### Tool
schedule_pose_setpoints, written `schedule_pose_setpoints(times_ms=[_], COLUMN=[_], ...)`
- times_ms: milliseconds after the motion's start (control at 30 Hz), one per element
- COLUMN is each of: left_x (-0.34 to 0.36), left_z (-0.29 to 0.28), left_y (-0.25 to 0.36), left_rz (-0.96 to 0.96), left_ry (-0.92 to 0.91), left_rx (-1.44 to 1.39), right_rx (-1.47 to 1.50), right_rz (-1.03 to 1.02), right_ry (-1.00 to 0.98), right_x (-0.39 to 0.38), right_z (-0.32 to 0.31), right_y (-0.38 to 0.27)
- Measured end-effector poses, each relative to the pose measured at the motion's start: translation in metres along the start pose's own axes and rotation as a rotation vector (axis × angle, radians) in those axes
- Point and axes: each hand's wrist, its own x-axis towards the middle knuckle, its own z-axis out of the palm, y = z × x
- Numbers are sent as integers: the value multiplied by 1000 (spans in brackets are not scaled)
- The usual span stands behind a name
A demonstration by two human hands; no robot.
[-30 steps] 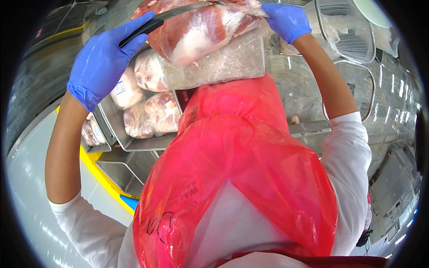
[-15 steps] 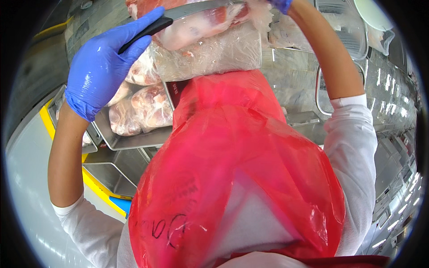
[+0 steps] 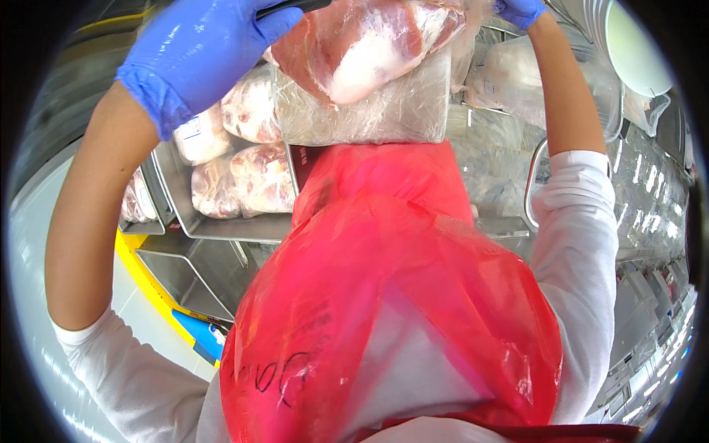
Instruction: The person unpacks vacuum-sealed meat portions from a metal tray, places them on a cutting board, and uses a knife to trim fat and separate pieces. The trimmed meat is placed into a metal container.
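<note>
Head view shows our two hands raised in blue gloves, with a large cut of raw meat (image 3: 369, 44) between them, lying on a clear plastic bag (image 3: 365, 111) that hangs down just above our red plastic apron (image 3: 384, 295). The meat looks soft, wet and heavy — we judge it will sag and slide inside slick film, so it wants support from beneath or a firm hold at both ends, never a pinch on the loose plastic alone. Our left hand (image 3: 196, 55) is curled shut around a dark handle (image 3: 292, 7), the knuckles beside the meat's near end; whether it also presses the meat we cannot tell. Our right hand (image 3: 521, 10) sits at the far end of the cut, mostly cut off by the picture's rim — it seems to grip the wrapping there, but how far its fingers are spread is hidden. Below the left hand, metal trays (image 3: 221, 225) hold more wrapped meat portions (image 3: 251, 177).
</note>
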Motion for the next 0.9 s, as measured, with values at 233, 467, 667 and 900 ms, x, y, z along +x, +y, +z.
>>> schedule_pose_setpoints(times_ms=[233, 467, 667, 900], left_x=[17, 50, 70, 55], left_z=[-42, -86, -85, -48], left_y=[14, 37, 70, 64], left_rz=[-48, 200, 115, 227], left_ry=[-194, -234, -262, -69], left_rx=[-80, 99, 165, 76], right_rx=[-56, 247, -55, 98], right_rz=[-330, -196, -454, -394], right_ry=[98, -149, -181, -205], right_x=[56, 96, 96, 103], right_z=[18, 11, 9, 18], right_y=[29, 75, 88, 107])
